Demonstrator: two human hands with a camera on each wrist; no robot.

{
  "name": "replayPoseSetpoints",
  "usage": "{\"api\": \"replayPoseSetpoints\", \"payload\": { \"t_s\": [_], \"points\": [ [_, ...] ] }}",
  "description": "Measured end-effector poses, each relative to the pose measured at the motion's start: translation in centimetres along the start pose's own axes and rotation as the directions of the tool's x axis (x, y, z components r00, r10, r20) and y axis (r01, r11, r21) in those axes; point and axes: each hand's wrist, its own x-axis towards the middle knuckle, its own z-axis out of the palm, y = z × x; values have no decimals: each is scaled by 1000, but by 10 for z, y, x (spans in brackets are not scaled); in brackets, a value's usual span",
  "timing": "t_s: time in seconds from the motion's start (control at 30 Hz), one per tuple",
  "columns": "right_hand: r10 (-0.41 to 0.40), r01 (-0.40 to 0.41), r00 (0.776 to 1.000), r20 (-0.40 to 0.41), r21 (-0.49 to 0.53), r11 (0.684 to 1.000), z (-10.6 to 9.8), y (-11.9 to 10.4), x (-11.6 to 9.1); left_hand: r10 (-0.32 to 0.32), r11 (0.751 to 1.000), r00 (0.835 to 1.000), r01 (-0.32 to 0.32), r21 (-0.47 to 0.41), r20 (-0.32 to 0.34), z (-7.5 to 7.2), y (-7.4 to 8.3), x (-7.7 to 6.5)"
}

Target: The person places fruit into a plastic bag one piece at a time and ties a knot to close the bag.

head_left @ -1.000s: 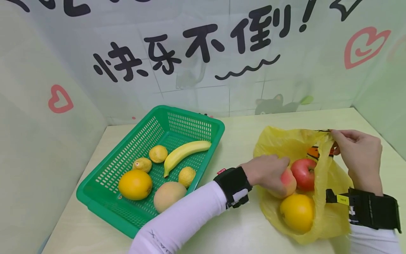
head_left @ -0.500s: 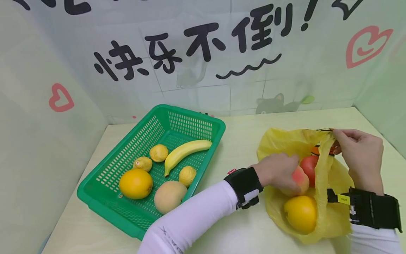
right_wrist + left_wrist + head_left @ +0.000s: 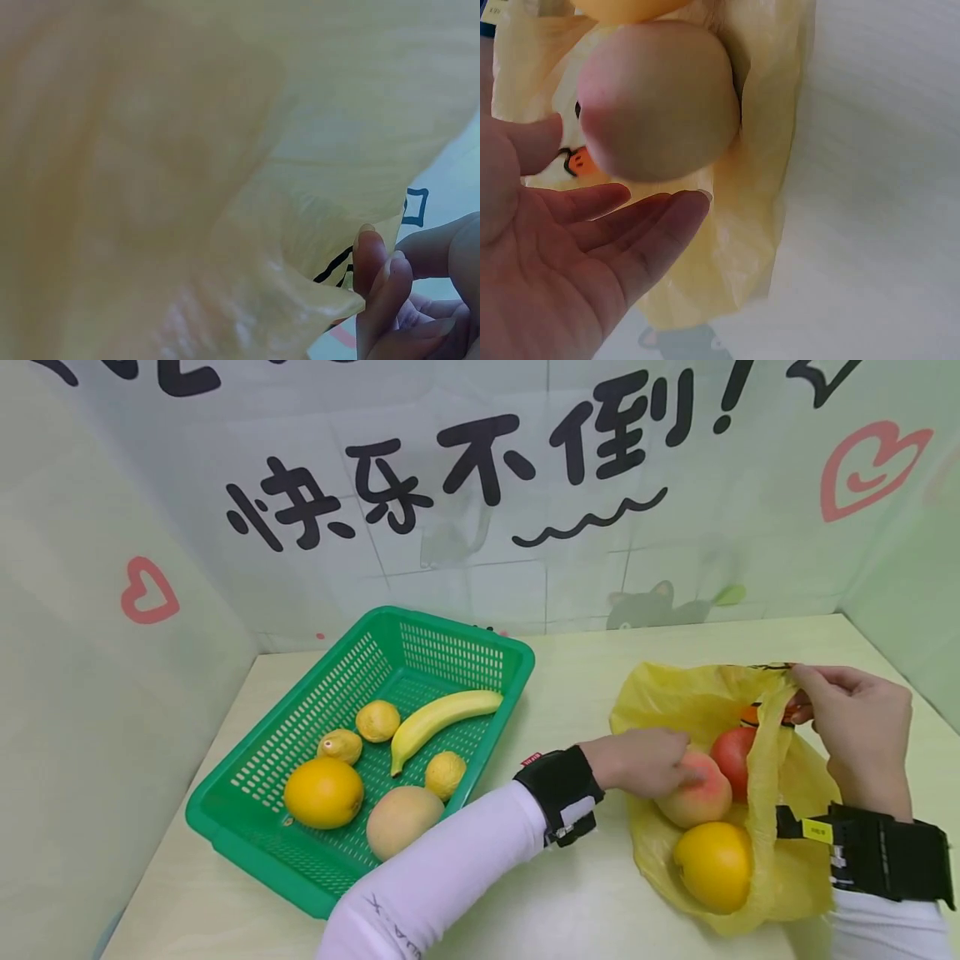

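My left hand [image 3: 641, 762] is at the mouth of a yellow plastic bag [image 3: 663, 689], right beside a pink-and-cream peach [image 3: 697, 793]. In the left wrist view, its relaxed fingers [image 3: 641, 244] are spread apart below the peach [image 3: 660, 105], with a gap showing between them. A red apple [image 3: 735, 762] and an orange [image 3: 716, 867] lie in the bag with the peach. On the right, my right hand [image 3: 862, 727] pinches the bag's upper edge and holds it up. The right wrist view shows thumb and fingertips gripping the thin plastic [image 3: 337, 300].
A green plastic basket [image 3: 517, 672] stands to the left on the pale table [image 3: 577, 685]. Inside it are a banana [image 3: 442, 718], an orange [image 3: 324, 792], a large peach-coloured fruit [image 3: 405, 820] and several small yellow fruits [image 3: 378, 721]. A printed wall sheet [image 3: 480, 593] closes the back.
My left hand moved right with the peach, then let go of it and drew back slightly left. The peach now lies farther right in the bag. The right hand keeps its pinch.
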Motion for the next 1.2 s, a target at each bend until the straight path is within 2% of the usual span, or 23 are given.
{"api": "replayPoseSetpoints", "payload": {
  "t_s": [0.13,0.23,0.43,0.57,0.7,0.83,0.97,1.2],
  "points": [
    [-4,4,1000,0,5,1000,1,-1,0,-8,999,999,6,-44,-39,-12,-10,-9],
    [-4,4,1000,3,9,1000,2,0,0,-35,997,995,28,-68,-92,-25,-16,-19],
    [5,-5,1000,8,10,1000,5,0,-2,-90,988,976,62,-140,-200,-55,-28,-49],
    [7,-7,1000,9,4,1000,6,0,-2,-150,979,946,101,-176,-288,-73,-33,-71],
    [16,-16,1000,8,-2,1000,6,0,-2,-224,967,912,165,-195,-343,-83,-36,-90],
    [32,-32,999,5,-3,999,7,1,-2,-282,955,885,224,-192,-370,-91,-43,-107],
    [36,-37,999,6,21,999,7,-1,-2,-329,943,861,276,-185,-389,-102,-57,-132],
    [42,-42,999,-11,-2,999,5,-4,-5,-442,896,802,370,-246,-402,-116,-88,-174]
  ]
}}
